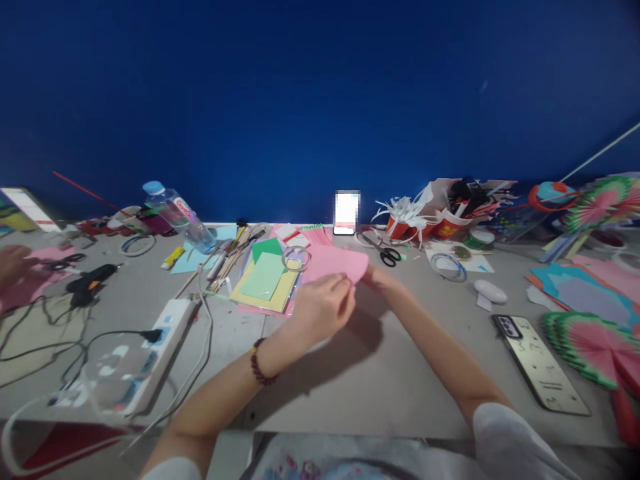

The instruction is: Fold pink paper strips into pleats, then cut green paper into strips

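A sheet of pink paper (pixel 336 261) is raised off the table in front of me. My left hand (pixel 325 307), with a beaded bracelet on the wrist, is closed in a pinch at the sheet's lower edge. At the right edge of the paper is my right hand (pixel 374 277), gripping it; most of its fingers are hidden behind the sheet. Left of the paper lie green and yellow sheets (pixel 265 275) in a stack, with a ring of tape (pixel 296 259) on top. Black-handled scissors (pixel 389 255) rest beyond my right hand.
A power strip (pixel 165 353), cables and a glue gun (pixel 93 283) occupy the left. Another person's hand (pixel 14 263) is at the far left. A water bottle (pixel 180 213) leans near the blue wall. On the right are a phone (pixel 543 363) and folded paper fans (pixel 593 343).
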Action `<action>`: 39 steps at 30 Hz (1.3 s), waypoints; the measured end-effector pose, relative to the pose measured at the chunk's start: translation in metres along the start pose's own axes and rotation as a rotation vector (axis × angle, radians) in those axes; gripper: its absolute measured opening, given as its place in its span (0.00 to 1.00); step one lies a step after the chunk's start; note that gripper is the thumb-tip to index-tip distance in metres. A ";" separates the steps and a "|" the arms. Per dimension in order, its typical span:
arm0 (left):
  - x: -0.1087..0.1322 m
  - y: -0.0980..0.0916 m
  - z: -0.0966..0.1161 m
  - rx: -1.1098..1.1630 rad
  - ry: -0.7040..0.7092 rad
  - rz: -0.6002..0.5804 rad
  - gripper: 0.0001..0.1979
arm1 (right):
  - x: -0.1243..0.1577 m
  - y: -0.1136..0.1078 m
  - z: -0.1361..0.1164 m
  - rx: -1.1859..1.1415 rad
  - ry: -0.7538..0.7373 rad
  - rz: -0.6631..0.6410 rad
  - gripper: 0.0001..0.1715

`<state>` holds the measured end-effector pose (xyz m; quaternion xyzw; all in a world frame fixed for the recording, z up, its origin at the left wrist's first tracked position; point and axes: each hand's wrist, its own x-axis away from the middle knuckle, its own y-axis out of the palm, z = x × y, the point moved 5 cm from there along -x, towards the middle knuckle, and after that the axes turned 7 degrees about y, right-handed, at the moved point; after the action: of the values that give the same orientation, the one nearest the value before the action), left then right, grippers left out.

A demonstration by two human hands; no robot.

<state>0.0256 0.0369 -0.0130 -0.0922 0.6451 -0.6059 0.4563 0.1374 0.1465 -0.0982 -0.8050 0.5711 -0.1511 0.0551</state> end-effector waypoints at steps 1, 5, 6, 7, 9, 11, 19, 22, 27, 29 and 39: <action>0.001 0.016 0.009 0.039 0.034 -0.047 0.15 | 0.002 -0.002 0.002 -0.137 0.043 -0.088 0.31; 0.008 0.060 0.023 0.095 0.113 -0.138 0.19 | 0.022 -0.018 0.024 -0.366 0.324 -0.270 0.33; 0.010 0.067 0.022 0.100 0.118 -0.167 0.20 | 0.029 -0.024 0.031 -0.361 0.352 -0.277 0.32; 0.012 0.072 0.022 0.110 0.126 -0.203 0.20 | 0.036 -0.031 0.038 -0.354 0.387 -0.277 0.29; 0.015 0.080 0.021 0.138 0.143 -0.279 0.19 | 0.050 -0.044 0.054 -0.335 0.453 -0.265 0.22; 0.016 0.083 0.022 0.186 0.161 -0.340 0.16 | 0.064 -0.051 0.067 -0.259 0.498 -0.336 0.25; 0.019 0.078 0.020 0.237 0.177 -0.366 0.21 | 0.096 -0.086 0.089 -0.040 0.464 -0.359 0.29; 0.020 0.074 -0.002 0.156 0.173 -0.349 0.21 | 0.105 -0.116 0.086 0.083 0.429 -0.291 0.26; 0.023 0.080 -0.049 0.037 0.178 -0.388 0.27 | 0.113 -0.152 0.085 0.317 0.401 -0.252 0.23; 0.025 0.086 -0.062 0.030 0.210 -0.399 0.31 | 0.111 -0.159 0.085 0.404 0.341 -0.197 0.23; 0.037 0.097 -0.075 -0.023 0.095 -0.369 0.37 | 0.095 -0.144 0.071 0.687 0.195 -0.085 0.20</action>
<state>-0.0056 0.0888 -0.1260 -0.1855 0.6451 -0.6755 0.3052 0.3175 0.1011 -0.1110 -0.7443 0.4557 -0.4126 0.2611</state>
